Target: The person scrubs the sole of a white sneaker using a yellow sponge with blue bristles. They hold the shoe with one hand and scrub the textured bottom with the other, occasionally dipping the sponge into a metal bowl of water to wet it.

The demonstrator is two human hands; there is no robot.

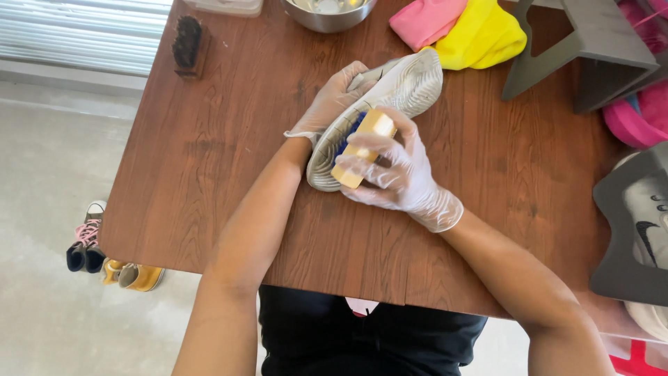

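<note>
Head view looked straight down on a brown wood-grain table [209, 153] with both gloved hands at work near its centre.

On the floor at far left stood a small dark sneaker with pink laces [85, 238], and just beside it a pair of tan shoes [136, 276]. At the table's upper left corner lay a dark-bristled brush [188, 45] — well apart from the hands.

The left hand [332, 104], in a clear disposable glove, was curled around the far edge of a grey-white sneaker [403, 87]; its fingers gripped the shoe and held it tilted, sole turned upward. The sneaker rested on the table at mid-frame, its heel end toward the person and its toe end pointing toward the upper right.

The right hand [400, 177], also gloved, was closed around a wooden-backed scrub brush [363, 147]. Blue bristles showed beneath the wooden block, pressed against the sole near the heel.

Above the sneaker, at the table's top edge, sat a metal bowl [328, 14]. To its right lay a pink cloth [424, 19] touching a yellow cloth [483, 35]. Further right stood a grey stand [591, 49] — and at the far right edge, a pink basin [637, 115] and another grey-and-white sneaker [647, 216] on a dark holder.
</note>
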